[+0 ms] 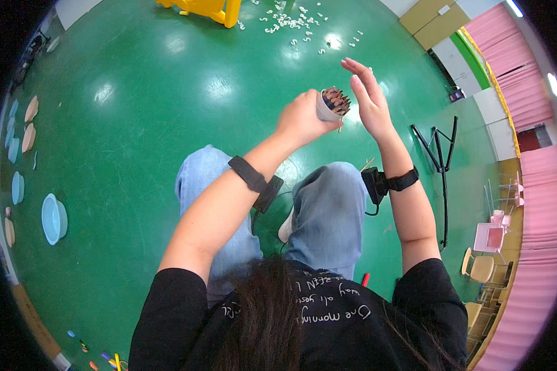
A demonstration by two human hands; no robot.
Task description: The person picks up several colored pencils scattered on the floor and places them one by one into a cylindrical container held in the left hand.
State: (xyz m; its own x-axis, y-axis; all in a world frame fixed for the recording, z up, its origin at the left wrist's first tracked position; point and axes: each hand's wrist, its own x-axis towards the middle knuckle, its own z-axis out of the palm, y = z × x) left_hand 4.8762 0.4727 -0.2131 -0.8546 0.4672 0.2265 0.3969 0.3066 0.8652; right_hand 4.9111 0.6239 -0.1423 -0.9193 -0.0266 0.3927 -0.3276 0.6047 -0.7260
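My left hand point(307, 117) is wrapped round a pale cup point(323, 108), tilted to the right. Pencils point(336, 101) fill the cup, packed close with their sharpened tips facing out. To the right of the cup my right hand point(372, 102) is raised with its fingers stretched out, apart from the pencils and holding nothing. A thin yellowish stick point(341, 125), perhaps a pencil, shows just below the cup's rim. Another thin stick point(367, 164) lies near my right forearm, partly hidden by my knee.
Small white pieces point(294, 23) are scattered on the green floor point(136, 111) ahead, beside a yellow plastic frame point(207, 9). A black folding stand point(442, 164) is at right, with small chairs point(481, 269) beyond. A blue basin point(54, 218) sits at left. A red object point(366, 280) lies near me.
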